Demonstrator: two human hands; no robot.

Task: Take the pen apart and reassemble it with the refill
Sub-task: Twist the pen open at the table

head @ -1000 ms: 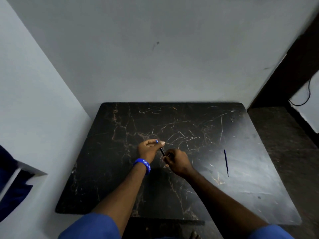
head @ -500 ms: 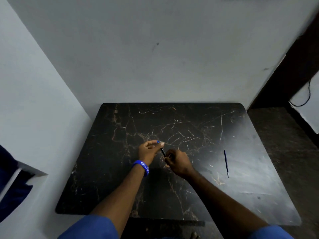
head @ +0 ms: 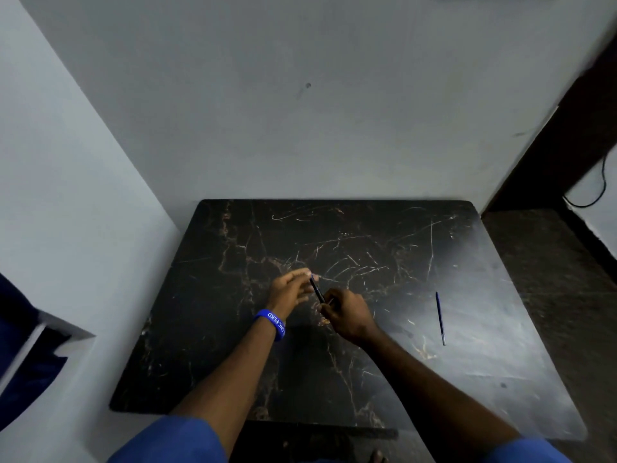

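Note:
A dark pen with a blue top end is held over the middle of the black marble table. My left hand, with a blue wristband, pinches its upper end between thumb and fingertips. My right hand is closed around its lower end, which the fingers hide. A thin blue refill lies alone on the table to the right, about a hand's length from my right hand.
White walls stand close behind the table and along its left side. A dark doorway and a patch of floor lie past the table's right edge. Dark blue cloth hangs at the far left.
My left fingers have shifted slightly on the pen's upper end, and the pen stands a little steeper. Both hands stay at the same spot. The refill has not moved.

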